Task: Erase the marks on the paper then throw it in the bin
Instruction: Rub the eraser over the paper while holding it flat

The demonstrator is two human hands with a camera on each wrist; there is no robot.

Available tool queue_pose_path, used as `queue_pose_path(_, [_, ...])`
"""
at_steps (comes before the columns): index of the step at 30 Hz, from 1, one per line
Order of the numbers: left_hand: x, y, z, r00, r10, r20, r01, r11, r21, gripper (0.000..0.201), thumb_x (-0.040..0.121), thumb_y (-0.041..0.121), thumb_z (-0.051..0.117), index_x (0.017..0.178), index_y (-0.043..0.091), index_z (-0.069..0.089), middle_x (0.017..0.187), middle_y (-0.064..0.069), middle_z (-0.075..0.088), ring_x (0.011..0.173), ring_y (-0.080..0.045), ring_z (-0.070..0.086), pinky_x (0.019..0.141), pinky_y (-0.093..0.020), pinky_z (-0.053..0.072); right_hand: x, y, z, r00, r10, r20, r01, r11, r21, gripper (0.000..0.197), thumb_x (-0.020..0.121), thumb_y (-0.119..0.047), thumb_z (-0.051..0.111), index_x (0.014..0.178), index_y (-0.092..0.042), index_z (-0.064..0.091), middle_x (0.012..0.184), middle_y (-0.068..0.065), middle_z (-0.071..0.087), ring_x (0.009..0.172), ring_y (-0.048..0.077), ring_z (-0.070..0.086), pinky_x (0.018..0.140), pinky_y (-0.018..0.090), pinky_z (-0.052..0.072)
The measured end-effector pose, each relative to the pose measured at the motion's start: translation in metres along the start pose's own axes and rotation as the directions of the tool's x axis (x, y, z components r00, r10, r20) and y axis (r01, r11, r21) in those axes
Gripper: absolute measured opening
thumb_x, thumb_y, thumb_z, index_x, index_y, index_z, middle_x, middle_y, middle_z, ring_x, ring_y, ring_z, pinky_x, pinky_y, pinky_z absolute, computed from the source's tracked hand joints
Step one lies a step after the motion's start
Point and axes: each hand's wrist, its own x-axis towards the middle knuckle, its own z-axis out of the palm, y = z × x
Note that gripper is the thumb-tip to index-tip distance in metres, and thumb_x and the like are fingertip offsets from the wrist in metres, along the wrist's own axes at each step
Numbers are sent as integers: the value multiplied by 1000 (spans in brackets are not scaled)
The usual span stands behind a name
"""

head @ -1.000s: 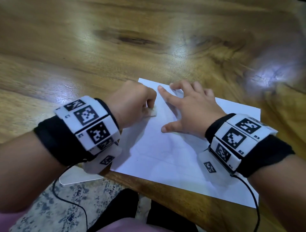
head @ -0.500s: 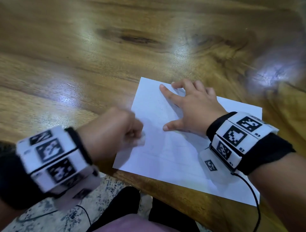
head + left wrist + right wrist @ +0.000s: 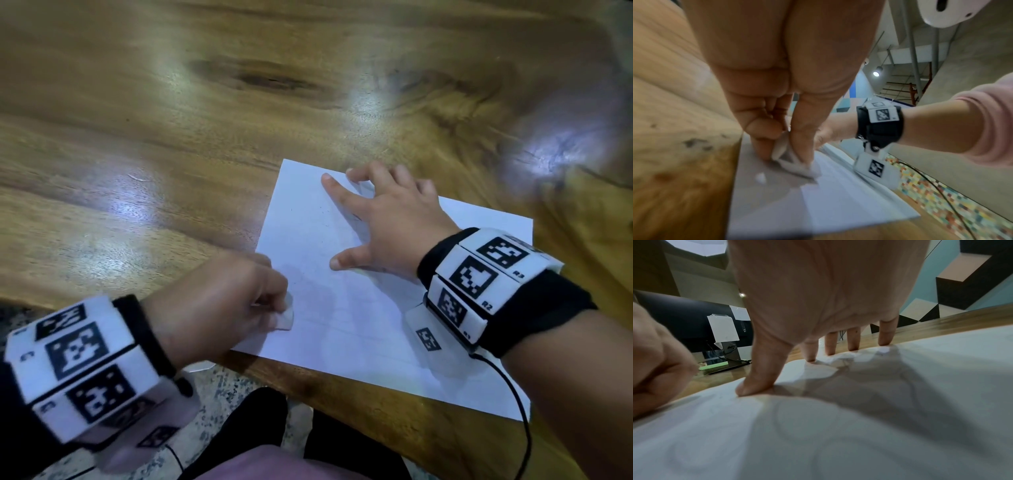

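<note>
A white sheet of paper point(image 3: 342, 308) lies at the near edge of the wooden table point(image 3: 171, 154), with only faint grey traces on it. My left hand point(image 3: 219, 301) pinches a small white eraser point(image 3: 286, 320) and holds it down on the sheet's near left corner. In the left wrist view the eraser point(image 3: 795, 165) sits between thumb and fingers against the paper point(image 3: 838, 203). My right hand point(image 3: 383, 222) lies flat on the sheet's far part with its fingers spread. The right wrist view shows its fingertips point(image 3: 748, 389) pressing the paper point(image 3: 818, 434). No bin is in view.
The table's near edge point(image 3: 342, 390) runs just under the paper, with patterned floor point(image 3: 222, 387) and my dark shoes point(image 3: 253, 431) below. A cable point(image 3: 513, 404) hangs from my right wristband. A dark stand with taped papers point(image 3: 723, 331) rises at the table's far side.
My left hand with the eraser has slid from the sheet's far left part, beside the right index finger, down to its near left corner. The right hand has stayed pressed flat.
</note>
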Motion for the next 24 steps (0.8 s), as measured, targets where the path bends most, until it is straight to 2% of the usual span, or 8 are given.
queue_pose_path(5, [42,10,-12,968,-21,-252,42,996,78,17,73,30,70,79,14,67,80,-6,67,75,-20,57,57,-18,32,0,-1,0,1000,0,-5,0,1000,-15,100,66,-76,54,144,-46,0,146,-8,14,128,20,19,104,42,21])
queue_pose_path(7, [35,9,-6,979,16,-204,2,996,86,10,73,27,70,72,17,66,71,-2,63,72,-22,57,56,-23,33,0,-1,0,1000,0,-2,0,1000,-17,100,66,-76,54,144,-46,0,147,-8,14,127,21,19,104,42,22])
queue_pose_path(11, [4,7,8,996,58,68,-57,998,-22,13,69,22,70,72,25,57,63,9,49,61,-11,52,54,-11,31,0,0,-1,1000,0,5,0,1000,-16,99,67,-75,54,144,-46,-1,147,-8,13,128,20,18,104,41,21])
queue_pose_path(15, [35,11,-6,986,17,-167,-6,998,66,7,72,23,72,76,18,69,75,-2,61,68,-16,52,54,-18,29,0,0,0,1000,-3,-2,3,1000,-16,99,67,-76,54,144,-46,-2,146,-8,14,127,21,19,103,41,21])
queue_pose_path(17, [44,12,-8,974,13,-226,5,997,78,7,73,24,71,76,17,69,73,-1,59,61,-11,47,53,-19,30,0,0,0,1000,-2,-5,2,1000,-16,100,67,-76,54,144,-46,-1,146,-8,14,127,21,19,103,41,21])
queue_pose_path(19, [33,11,0,989,69,-130,-61,996,64,7,72,22,71,69,17,67,68,2,55,54,-6,44,52,-16,30,0,1,0,1000,1,-1,-1,1000,-18,100,67,-76,54,144,-47,-2,147,-9,14,127,21,18,103,41,21])
queue_pose_path(22, [7,11,12,995,60,79,-58,998,-26,10,71,21,72,74,22,62,68,8,52,62,-8,51,55,-14,33,1,1,0,1000,0,3,0,1000,-17,100,67,-76,54,144,-46,-2,147,-9,13,128,21,17,104,41,20])
queue_pose_path(24, [11,12,9,998,37,45,-36,999,-20,6,70,21,72,73,20,66,70,6,55,68,-13,57,58,-13,33,0,0,1,1000,-4,1,4,1000,-15,100,67,-76,54,145,-46,-2,147,-8,13,128,21,17,104,41,19])
